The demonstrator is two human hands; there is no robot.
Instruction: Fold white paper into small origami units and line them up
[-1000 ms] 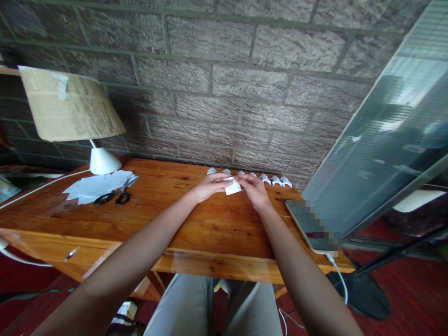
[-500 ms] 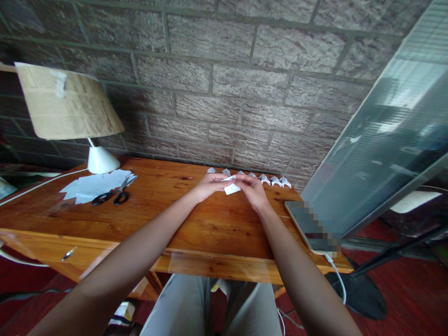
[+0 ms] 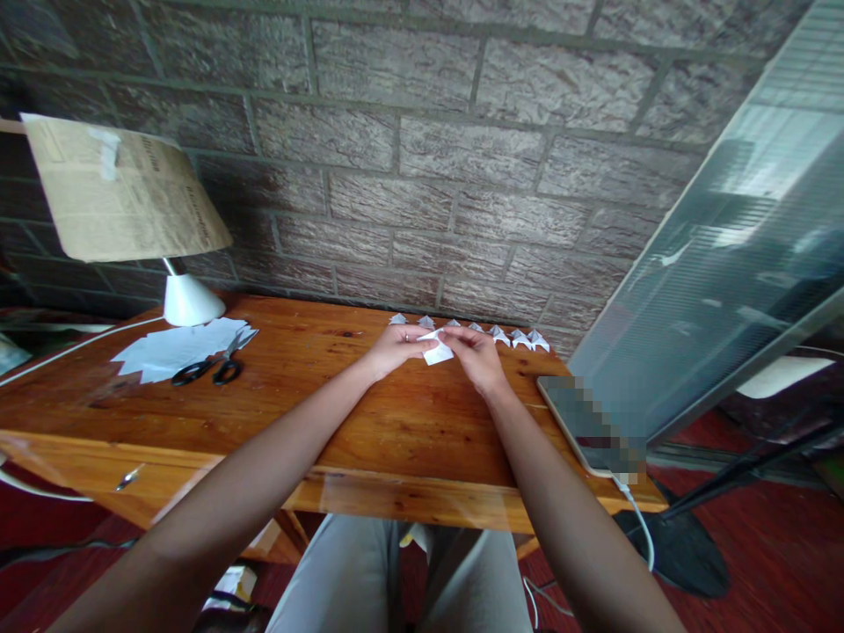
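Note:
My left hand (image 3: pixel 394 348) and my right hand (image 3: pixel 476 356) meet over the far middle of a wooden table (image 3: pixel 277 413). Both pinch a small white piece of folded paper (image 3: pixel 436 349) between their fingertips, just above the tabletop. Behind the hands, a row of several small folded white paper shapes (image 3: pixel 507 336) lies along the table's back edge by the brick wall.
At the table's left lie a stack of white paper sheets (image 3: pixel 172 345) with black-handled scissors (image 3: pixel 206 370) on them, beside a white lamp (image 3: pixel 188 301) with a paper shade. A tablet (image 3: pixel 584 425) with a white cable lies at the right edge. A glass panel (image 3: pixel 731 255) leans at the right.
My hands have stayed in place over the table; the fingers have drawn closer together on the paper, folding it smaller. The view has shifted slightly.

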